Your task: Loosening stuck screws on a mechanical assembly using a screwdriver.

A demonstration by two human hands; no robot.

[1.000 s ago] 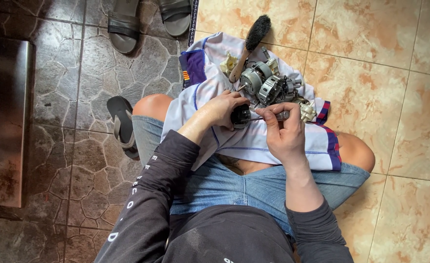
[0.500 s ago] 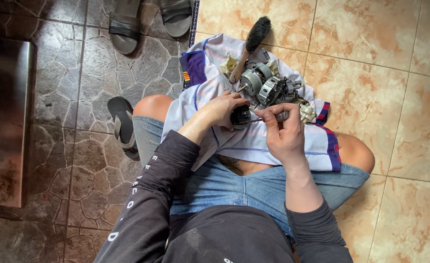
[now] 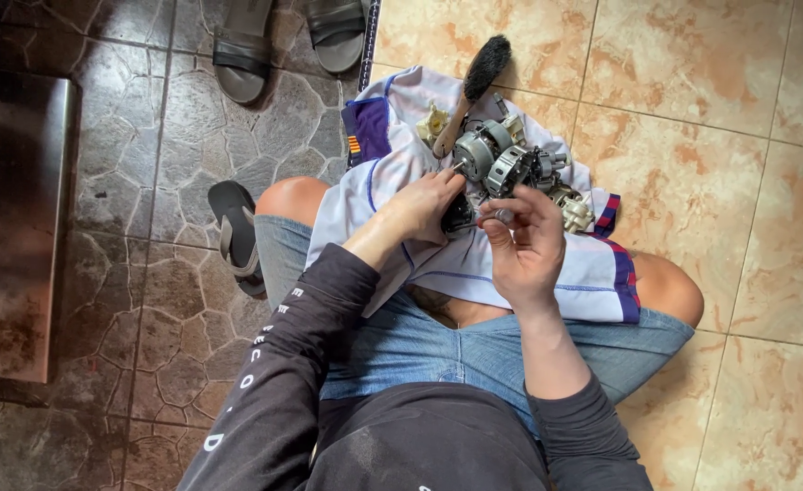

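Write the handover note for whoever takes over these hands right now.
Left hand: closed over a small dark part on the white cloth across the lap.
Right hand: fingers pinch a small piece against that part; what it is cannot be told.
Just beyond the hands, on the cloth: motor parts in several pieces, two cream plastic pieces, and a black-bristled brush.
Done: motor is apart.
Left: the small dark part is in hand; the other pieces lie loose.
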